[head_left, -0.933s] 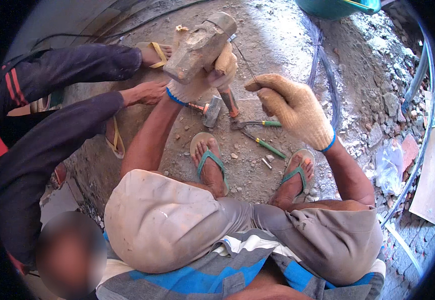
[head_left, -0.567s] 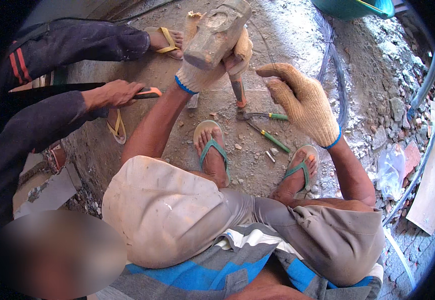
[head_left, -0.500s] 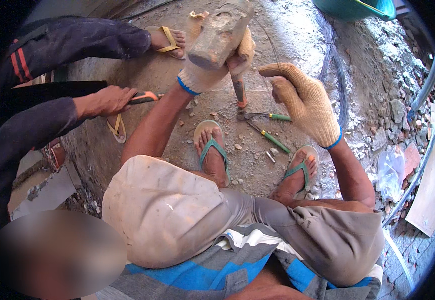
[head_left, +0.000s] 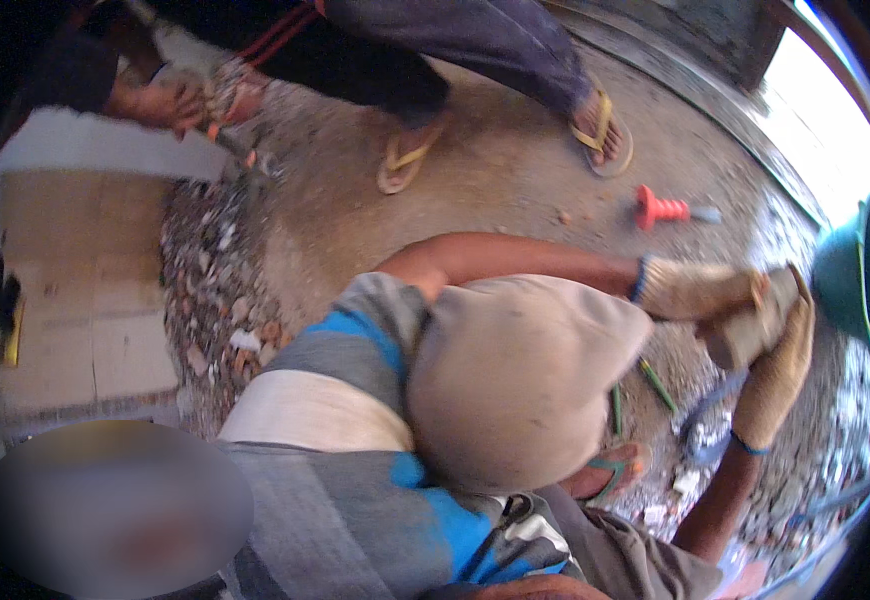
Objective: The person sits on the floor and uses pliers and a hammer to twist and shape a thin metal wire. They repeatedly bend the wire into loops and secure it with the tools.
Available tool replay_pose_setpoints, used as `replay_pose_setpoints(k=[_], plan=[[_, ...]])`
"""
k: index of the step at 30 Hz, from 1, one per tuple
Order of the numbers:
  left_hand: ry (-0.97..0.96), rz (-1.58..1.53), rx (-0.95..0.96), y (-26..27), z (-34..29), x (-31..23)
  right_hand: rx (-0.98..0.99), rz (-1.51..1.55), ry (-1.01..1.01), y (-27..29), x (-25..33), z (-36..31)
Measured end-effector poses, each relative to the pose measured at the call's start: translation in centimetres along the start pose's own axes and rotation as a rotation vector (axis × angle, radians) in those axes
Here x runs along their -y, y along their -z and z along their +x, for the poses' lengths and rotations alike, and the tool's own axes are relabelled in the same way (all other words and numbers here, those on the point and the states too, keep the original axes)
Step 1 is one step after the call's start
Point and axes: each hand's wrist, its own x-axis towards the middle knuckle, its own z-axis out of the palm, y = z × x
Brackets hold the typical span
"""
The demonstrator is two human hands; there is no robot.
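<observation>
At the right, a heavy club hammer [head_left: 752,322] with a dull metal head is between my two gloved hands. My left hand [head_left: 700,290], in a cream knit glove with a blue cuff, is closed on it from the left. My right hand [head_left: 781,375], gloved the same way, wraps the other side of the head with its fingers pointing up. The hammer's handle is hidden. Just below my hands, partly behind my knee, lie the green handles of a hand tool [head_left: 658,387]. Motion blurs the hands slightly.
A chisel with a red guarded grip [head_left: 667,208] lies on the dusty floor. A green bucket [head_left: 855,285] stands at the far right. A co-worker in yellow flip-flops [head_left: 410,160] stands ahead, one hand [head_left: 170,105] near an orange-marked tool [head_left: 230,142]. Rubble [head_left: 225,300] borders tan tiles [head_left: 95,290].
The view has swung left, bringing the red-gripped chisel and tiles in. My right hand, apart from the hammer before, now rests against its head; the hammer has turned.
</observation>
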Motion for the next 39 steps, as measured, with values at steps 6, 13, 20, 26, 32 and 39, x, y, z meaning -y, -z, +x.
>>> replay_pose_setpoints(k=[6,13,20,26,32,39], plan=[[-0.047,0.236,0.19,-1.6,-1.6,-1.7,0.143,0.669,-0.478,1.4,-2.7,1.1],[-0.077,0.163,0.007,-2.5,-2.3,-1.0,0.146,0.303,-0.234,2.3,-3.4,-0.3],[-0.416,0.949,-0.407,-1.2,-4.8,-3.3,0.137,0.138,-0.1,3.8,-4.8,-1.3],[-1.34,1.282,-0.322,-1.1,-0.7,-8.7,0.164,-0.167,0.059,5.2,-6.3,-1.5],[-1.421,1.672,-0.202,-1.6,3.5,-11.5,0.176,0.098,-0.185,4.9,-5.5,-0.8],[-0.87,1.663,-0.072,0.1,2.7,-9.8,0.229,0.38,-0.371,4.6,-4.0,-1.0]])
